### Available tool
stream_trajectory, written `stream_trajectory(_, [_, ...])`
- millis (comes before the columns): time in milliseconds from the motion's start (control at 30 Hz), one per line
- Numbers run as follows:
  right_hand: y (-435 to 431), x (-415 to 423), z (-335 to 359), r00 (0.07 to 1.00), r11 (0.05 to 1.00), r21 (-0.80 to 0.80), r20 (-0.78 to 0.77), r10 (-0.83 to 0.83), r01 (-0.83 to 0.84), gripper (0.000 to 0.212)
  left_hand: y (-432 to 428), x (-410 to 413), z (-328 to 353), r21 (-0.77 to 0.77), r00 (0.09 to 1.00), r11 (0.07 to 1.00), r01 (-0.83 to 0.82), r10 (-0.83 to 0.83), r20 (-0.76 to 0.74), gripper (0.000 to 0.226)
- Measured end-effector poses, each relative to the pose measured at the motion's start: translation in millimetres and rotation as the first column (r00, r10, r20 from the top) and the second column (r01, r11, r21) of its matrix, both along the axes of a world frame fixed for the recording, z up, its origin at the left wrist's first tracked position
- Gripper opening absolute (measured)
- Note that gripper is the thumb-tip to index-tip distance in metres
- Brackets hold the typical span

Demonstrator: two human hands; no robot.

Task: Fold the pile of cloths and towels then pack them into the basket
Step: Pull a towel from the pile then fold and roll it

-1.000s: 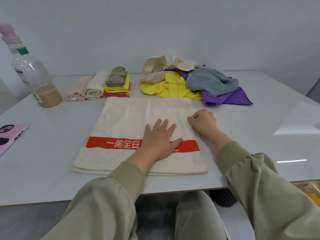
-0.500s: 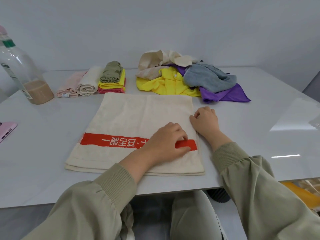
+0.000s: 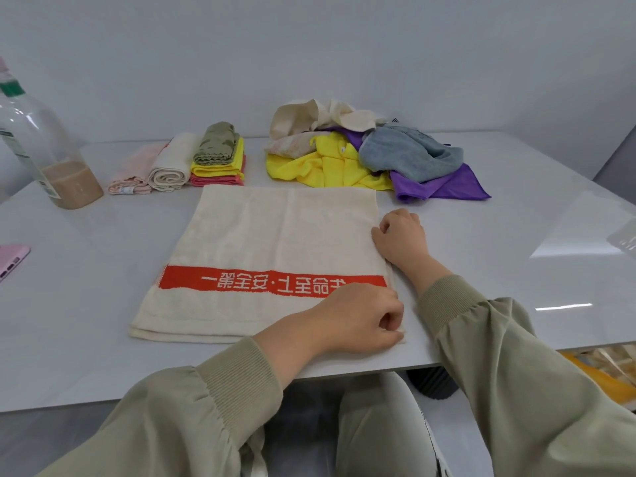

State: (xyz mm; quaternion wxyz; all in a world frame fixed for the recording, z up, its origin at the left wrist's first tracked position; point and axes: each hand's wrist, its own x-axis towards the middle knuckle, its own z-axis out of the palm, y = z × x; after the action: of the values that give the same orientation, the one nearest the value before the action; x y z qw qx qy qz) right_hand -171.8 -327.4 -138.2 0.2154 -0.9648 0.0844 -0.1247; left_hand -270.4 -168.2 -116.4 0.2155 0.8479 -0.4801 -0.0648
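Nearest, the left hand lies over the near right corner of the cream towel. Its fingers are curled tight and pinch that corner against the thumb. Just beyond, at the towel's right edge, the right hand sits knuckles up. The fingers here are bent under and grip the edge about halfway along. Both sleeves are soft olive knit with ribbed cuffs.

The cream towel lies flat on the glossy pale grey tabletop, folded in layers that show as stacked hems at its near edge. It is a nubby terry rectangle, crossed toward its near end by a red band with white woven characters.

Left of the towel, a pink phone pokes in at the frame edge. Beyond the towel's far left corner stands a row of finished pieces. There is a pale pink folded towel, a cream rolled towel, and a stack of folded yellow and pink cloths topped by a scallop-edged olive cloth. Further left stands a clear plastic bottle with beige liquid at its bottom.

Beyond the towel's far right corner sits the unfolded pile. It holds a crumpled yellow cloth, a smooth purple cloth, a fleecy grey cloth and a rumpled cream cloth on top.
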Motion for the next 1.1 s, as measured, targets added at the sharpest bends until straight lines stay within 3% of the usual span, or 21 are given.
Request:
stream_trajectory(100, [1.8,2.0,2.1,1.0,0.999,-0.054,-0.031,-0.003,0.001,0.016,0.6,4.2,8.1,-0.001,0.988,0.998,0.064,-0.063,-0.14,0.013])
stream_trajectory(167, [2.3,4.4,5.1,0.996,0.997,-0.08,-0.09,-0.009,0.001,0.021,7.5,22.8,12.7,-0.043,0.973,0.998,-0.04,0.029,-0.228,0.018])
stream_trajectory(200, [3.5,5.8,8.5,0.993,0.996,-0.092,-0.113,-0.019,0.008,0.026,14.8,36.5,12.3,-0.064,0.972,0.987,-0.149,0.134,-0.193,0.023])
stream_trajectory(267, [11.5,3.9,19.0,0.995,0.987,-0.151,-0.085,-0.06,0.046,0.039,36.1,68.9,6.5,-0.018,0.921,0.924,-0.381,0.382,0.073,0.03])
stream_trajectory(300, [19.8,0.1,25.6,0.998,0.973,-0.226,-0.041,-0.057,0.047,0.043,50.0,81.6,3.6,0.061,0.86,0.871,-0.487,0.466,0.206,0.032])
stream_trajectory(367, [39.2,-10.4,36.3,0.997,0.938,-0.343,-0.071,0.031,-0.054,0.041,72.2,95.4,-1.0,0.256,0.787,0.747,-0.614,0.552,0.276,0.035])
stream_trajectory(467, [63.0,-25.0,39.7,0.906,0.885,-0.349,-0.392,0.16,-0.308,0.048,86.0,95.6,2.3,0.375,0.795,0.701,-0.607,0.543,0.271,0.042])
stream_trajectory(533, [64.3,-28.0,43.4,0.862,0.831,-0.396,-0.475,0.178,-0.39,0.058,84.8,91.6,13.9,0.414,0.801,0.686,-0.599,0.515,0.306,0.043])
stream_trajectory(600, [57.4,-22.2,50.6,0.855,0.785,-0.439,-0.474,0.21,-0.436,0.059,82.2,89.3,33.2,0.489,0.814,0.651,-0.581,0.475,0.333,0.035])
stream_trajectory(700, [49.3,-7.8,54.0,0.863,0.756,-0.454,-0.414,0.291,-0.472,0.057,78.6,85.3,50.6,0.539,0.847,0.663,-0.52,0.483,0.224,0.025])
stream_trajectory(767, [50.6,-1.7,50.6,0.902,0.748,-0.508,-0.296,0.315,-0.427,0.053,77.9,86.1,49.0,0.489,0.825,0.674,-0.553,0.523,0.213,0.028])
stream_trajectory(833, [54.0,0.6,43.7,0.93,0.777,-0.511,-0.214,0.301,-0.369,0.05,79.4,87.6,38.4,0.344,0.779,0.702,-0.623,0.521,0.348,0.029])
stream_trajectory(867, [55.1,0.9,39.7,0.933,0.815,-0.456,-0.213,0.29,-0.358,0.049,81.3,89.1,29.2,0.287,0.773,0.727,-0.624,0.519,0.364,0.033])
stream_trajectory(933, [55.9,-1.2,30.6,0.92,0.876,-0.325,-0.283,0.27,-0.357,0.05,86.7,91.0,8.0,0.318,0.813,0.751,-0.579,0.499,0.3,0.046])
stream_trajectory(1033, [56.2,-7.0,14.6,0.888,0.856,-0.328,-0.37,0.273,-0.399,0.054,95.3,90.6,-16.6,0.414,0.828,0.726,-0.549,0.538,0.154,0.056])
stream_trajectory(1100, [56.3,-7.6,8.0,0.894,0.857,-0.325,-0.346,0.285,-0.399,0.055,100.8,93.7,-23.0,0.401,0.824,0.728,-0.557,0.544,0.157,0.055])
